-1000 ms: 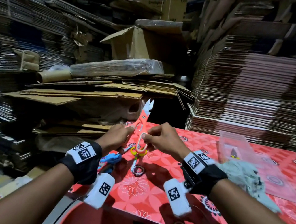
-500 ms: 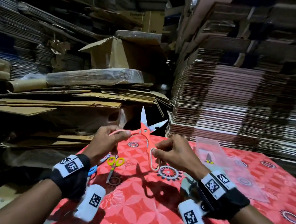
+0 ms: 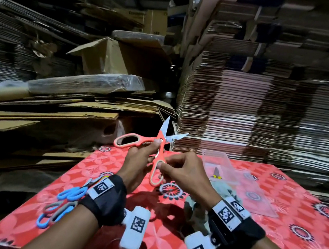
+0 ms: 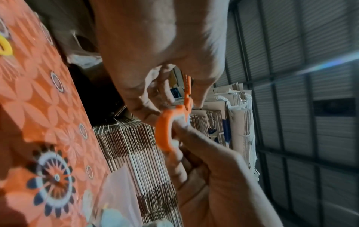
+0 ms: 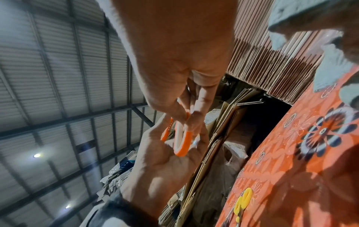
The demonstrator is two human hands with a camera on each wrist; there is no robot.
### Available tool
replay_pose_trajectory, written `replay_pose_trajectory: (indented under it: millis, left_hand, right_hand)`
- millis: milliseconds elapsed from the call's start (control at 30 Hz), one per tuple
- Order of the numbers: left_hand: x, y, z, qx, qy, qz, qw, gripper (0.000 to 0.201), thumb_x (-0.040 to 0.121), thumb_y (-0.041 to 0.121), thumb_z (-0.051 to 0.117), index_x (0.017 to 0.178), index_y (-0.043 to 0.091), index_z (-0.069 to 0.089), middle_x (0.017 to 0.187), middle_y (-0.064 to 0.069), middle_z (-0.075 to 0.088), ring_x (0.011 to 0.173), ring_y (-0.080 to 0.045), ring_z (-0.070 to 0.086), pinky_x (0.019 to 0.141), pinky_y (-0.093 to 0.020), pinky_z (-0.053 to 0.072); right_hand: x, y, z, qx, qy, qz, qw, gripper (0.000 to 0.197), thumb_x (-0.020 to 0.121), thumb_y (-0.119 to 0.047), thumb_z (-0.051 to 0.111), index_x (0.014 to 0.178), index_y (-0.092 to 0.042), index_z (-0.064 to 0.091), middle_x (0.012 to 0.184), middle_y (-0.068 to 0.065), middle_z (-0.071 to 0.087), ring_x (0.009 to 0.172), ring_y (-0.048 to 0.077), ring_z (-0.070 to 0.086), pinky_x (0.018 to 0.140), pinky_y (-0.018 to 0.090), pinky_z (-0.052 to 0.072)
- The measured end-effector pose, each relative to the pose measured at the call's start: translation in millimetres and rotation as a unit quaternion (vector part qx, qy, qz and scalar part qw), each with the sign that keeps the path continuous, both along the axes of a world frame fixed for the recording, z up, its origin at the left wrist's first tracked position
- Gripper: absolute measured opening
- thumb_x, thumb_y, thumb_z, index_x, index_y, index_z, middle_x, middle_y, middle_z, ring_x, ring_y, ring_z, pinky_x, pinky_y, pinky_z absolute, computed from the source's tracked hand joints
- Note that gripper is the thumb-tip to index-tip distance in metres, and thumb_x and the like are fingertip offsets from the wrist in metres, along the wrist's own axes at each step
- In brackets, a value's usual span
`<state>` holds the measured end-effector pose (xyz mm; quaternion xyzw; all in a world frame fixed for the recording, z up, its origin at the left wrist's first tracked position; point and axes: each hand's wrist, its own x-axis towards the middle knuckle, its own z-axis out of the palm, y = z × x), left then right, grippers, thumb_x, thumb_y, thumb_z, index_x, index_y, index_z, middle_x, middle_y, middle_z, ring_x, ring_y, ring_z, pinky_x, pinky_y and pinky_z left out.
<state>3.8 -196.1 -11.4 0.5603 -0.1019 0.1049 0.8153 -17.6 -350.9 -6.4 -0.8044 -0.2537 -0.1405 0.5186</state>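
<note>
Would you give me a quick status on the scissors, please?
Left hand grips scissors at the pivot. Right hand pinches one handle loop. Blades open, nothing between them.

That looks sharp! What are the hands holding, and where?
Orange scissors: the left hand grips near the pivot, the right hand pinches the lower handle loop.

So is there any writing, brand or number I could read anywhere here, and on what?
Nothing reads clearly.
Cardboard box high at the back: dark print, too blurred to read.
Wrist tags: black-and-white square codes, no words; tiny edge letters too small to read.
Orange scissors: no lettering shows.
</note>
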Motion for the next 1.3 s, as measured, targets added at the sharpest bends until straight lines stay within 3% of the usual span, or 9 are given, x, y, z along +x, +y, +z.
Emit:
replay_pose_trajectory:
  millis: [67,133,333,600,733,800,867,1067,1300]
  left_hand:
    - [6,-9,-1,-0.01,-0.014,0.027,0.999,0.02,0.102,0.017,0.066,0.088,0.014,0.08,0.079,-0.009,0.074,0.07,-0.026,0.071,0.065,-0.036,0.059]
    - [13,-15,-1,-0.019,-0.011,0.034,0.999,0.016,0.101,0.016,0.067,0.097,0.005,0.079,0.082,-0.012,0.075,0.075,-0.03,0.072,0.068,-0.038,0.06]
    - [39,-21,0,-0.03,0.033,0.015,0.999,0.018,0.101,0.016,0.064,0.105,0.003,0.076,0.079,-0.005,0.075,0.065,-0.018,0.072,0.053,-0.025,0.055]
    - [84,-35,5,-0.067,0.051,-0.037,0.996,0.019,0.1,0.016,0.064,0.097,0.001,0.076,0.075,-0.013,0.068,0.061,-0.023,0.062,0.06,-0.031,0.05]
    - [101,-43,5,-0.066,0.042,-0.067,0.995,0.018,0.098,0.017,0.066,0.093,0.005,0.079,0.077,-0.012,0.067,0.061,-0.02,0.064,0.053,-0.028,0.053]
    - [106,-46,2,-0.05,0.036,-0.064,0.996,0.016,0.097,0.02,0.069,0.096,0.006,0.078,0.077,-0.011,0.068,0.06,-0.018,0.065,0.052,-0.027,0.053]
    - [107,-48,-2,-0.032,0.028,-0.048,0.998,0.018,0.094,0.022,0.074,0.099,0.005,0.078,0.077,-0.011,0.07,0.059,-0.018,0.066,0.053,-0.028,0.054]
    - [105,-48,-20,-0.04,0.025,-0.008,0.999,0.014,0.088,0.022,0.08,0.088,0.009,0.084,0.08,-0.017,0.075,0.072,-0.028,0.068,0.073,-0.036,0.053]
    - [97,-46,-32,-0.058,0.035,0.0,0.998,0.025,0.088,0.018,0.078,0.1,-0.003,0.078,0.075,-0.023,0.071,0.064,-0.031,0.069,0.072,-0.038,0.056]
  right_hand:
    - [-1,-6,4,-0.004,0.009,0.012,1.0,0.024,0.095,-0.019,0.076,0.07,-0.018,0.077,0.064,0.003,0.073,0.06,0.016,0.074,0.061,0.03,0.057]
    - [2,-16,11,-0.003,0.028,0.035,0.999,0.02,0.096,-0.023,0.075,0.083,-0.009,0.08,0.07,0.006,0.075,0.065,0.019,0.076,0.067,0.034,0.062]
    - [30,-80,36,-0.054,0.081,0.014,0.995,0.024,0.096,-0.03,0.073,0.096,-0.007,0.08,0.085,0.011,0.078,0.071,0.02,0.072,0.062,0.027,0.057]
    - [42,-120,53,-0.324,0.154,0.119,0.926,0.036,0.075,-0.027,0.093,0.109,-0.023,0.082,0.101,-0.008,0.079,0.097,0.006,0.069,0.083,0.023,0.051]
    - [52,-113,45,-0.404,0.169,0.129,0.89,0.038,0.075,-0.029,0.094,0.111,-0.032,0.081,0.11,-0.009,0.078,0.109,0.012,0.07,0.095,0.033,0.053]
    - [60,-108,40,-0.402,0.152,0.141,0.892,0.031,0.077,-0.027,0.093,0.107,-0.029,0.082,0.103,0.011,0.078,0.093,0.025,0.07,0.084,0.039,0.052]
    - [67,-110,40,-0.378,0.135,0.151,0.903,0.025,0.079,-0.019,0.091,0.103,-0.022,0.082,0.097,0.019,0.076,0.08,0.022,0.064,0.078,0.037,0.051]
    - [90,-122,59,-0.219,0.045,0.04,0.974,0.014,0.08,-0.008,0.087,0.087,-0.019,0.082,0.08,0.004,0.077,0.075,0.009,0.066,0.071,0.033,0.051]
    - [115,-96,51,-0.174,-0.084,-0.081,0.978,0.02,0.069,-0.014,0.087,0.077,-0.032,0.081,0.069,-0.007,0.072,0.062,0.006,0.058,0.059,0.027,0.045]
